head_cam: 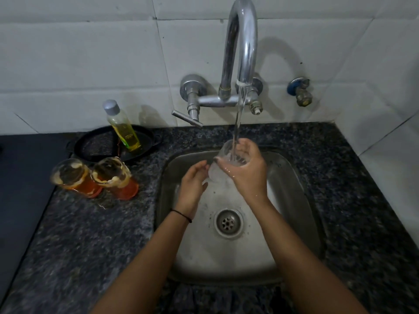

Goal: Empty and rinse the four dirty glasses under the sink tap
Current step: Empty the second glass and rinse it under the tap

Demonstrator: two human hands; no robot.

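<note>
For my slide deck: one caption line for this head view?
Both hands hold a clear glass under the running tap; two dirty glasses wait beside the sink.

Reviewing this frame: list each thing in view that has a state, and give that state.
tap: running, stream falling into the glass
glass in hands: clear, tilted under the stream, over the sink
right hand: gripping the glass
left hand: touching the glass's lower end
two dirty glasses: on the counter, upright, holding orange liquid
bottle: capped, partly full of yellow liquid
drain: unplugged
</note>
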